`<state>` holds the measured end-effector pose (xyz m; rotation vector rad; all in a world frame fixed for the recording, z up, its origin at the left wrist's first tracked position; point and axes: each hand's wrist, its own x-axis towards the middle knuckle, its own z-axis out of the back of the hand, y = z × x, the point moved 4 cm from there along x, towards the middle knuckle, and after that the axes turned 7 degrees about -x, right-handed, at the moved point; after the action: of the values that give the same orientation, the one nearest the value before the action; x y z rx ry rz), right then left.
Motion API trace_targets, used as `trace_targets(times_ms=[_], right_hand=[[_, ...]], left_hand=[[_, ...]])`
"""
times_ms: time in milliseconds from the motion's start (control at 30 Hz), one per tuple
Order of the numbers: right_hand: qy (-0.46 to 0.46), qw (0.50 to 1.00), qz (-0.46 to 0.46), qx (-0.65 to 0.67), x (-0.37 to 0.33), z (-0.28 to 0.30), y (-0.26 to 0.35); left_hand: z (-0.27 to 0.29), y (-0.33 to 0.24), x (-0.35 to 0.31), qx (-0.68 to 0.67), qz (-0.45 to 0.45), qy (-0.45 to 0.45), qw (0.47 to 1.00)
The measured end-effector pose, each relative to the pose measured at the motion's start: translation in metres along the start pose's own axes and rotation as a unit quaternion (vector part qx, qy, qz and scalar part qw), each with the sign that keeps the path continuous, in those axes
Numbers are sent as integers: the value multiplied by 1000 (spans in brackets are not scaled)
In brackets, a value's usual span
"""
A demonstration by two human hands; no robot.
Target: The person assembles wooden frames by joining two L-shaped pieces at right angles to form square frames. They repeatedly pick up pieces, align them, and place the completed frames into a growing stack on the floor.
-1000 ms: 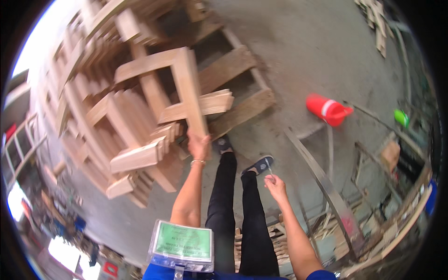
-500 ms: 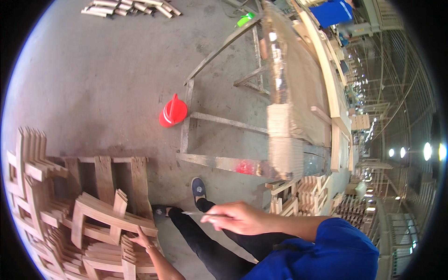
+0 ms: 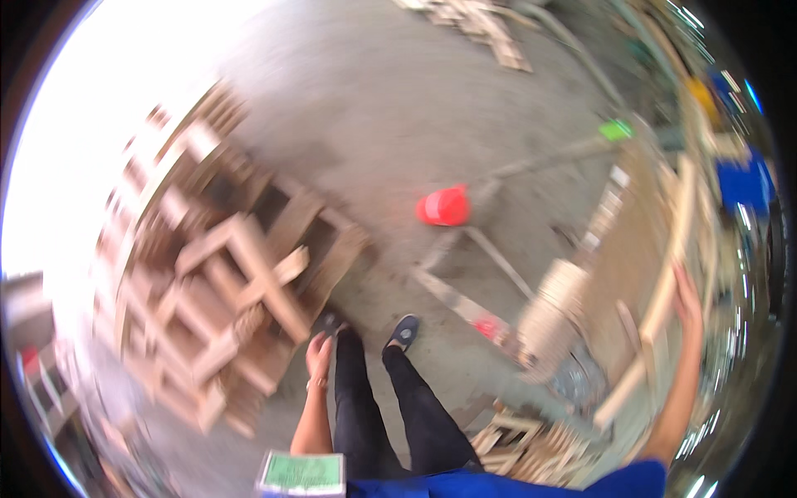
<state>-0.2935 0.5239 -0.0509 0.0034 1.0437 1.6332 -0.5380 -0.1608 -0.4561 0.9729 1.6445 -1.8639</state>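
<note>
My left hand point(image 3: 318, 358) hangs beside my dark trousers, close to the near corner of a stack of angled wooden frames. Its blurred fingers look loosely apart, and nothing shows in them. My right arm reaches out to the workbench, where my right hand point(image 3: 687, 300) is at a long pale wooden frame point(image 3: 664, 299) lying along the bench's right side. Motion smears its fingers, so I cannot tell whether they grip the wood or still hold the thin tool. The topmost stacked frame point(image 3: 264, 270) lies tilted on the pile at left.
The stack rests on a wooden pallet point(image 3: 336, 257). A red bucket point(image 3: 445, 206) stands on the floor by the metal bench legs. A cardboard-wrapped corner point(image 3: 552, 311) juts from the bench. More wooden parts point(image 3: 531, 448) lie below it. A person in blue point(image 3: 745, 183) is beyond the bench.
My view has swung left. My left hand has come off the stacked frames to my side. My right hand has gone from in front of me out to the frame on the bench.
</note>
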Motion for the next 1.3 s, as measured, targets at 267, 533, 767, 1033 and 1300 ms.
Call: trace_targets(times_ms=[267, 533, 767, 1033, 1300], right_hand=[[-37, 935, 126, -330, -19, -65, 70], [188, 726, 338, -568, -126, -346, 243], [356, 417, 572, -610, -150, -536, 216], [487, 517, 428, -558, -169, -747, 162], [512, 700, 381, -322, -186, -946, 123]], left_hand=[[-12, -74, -33, 105, -142, -53, 983], [-15, -199, -103, 253, -452, -171, 838], [60, -209, -143, 317, -396, -217, 834], [127, -111, -141, 70, -178, -291, 938], [112, -13, -149, -125, 21, -166, 978]])
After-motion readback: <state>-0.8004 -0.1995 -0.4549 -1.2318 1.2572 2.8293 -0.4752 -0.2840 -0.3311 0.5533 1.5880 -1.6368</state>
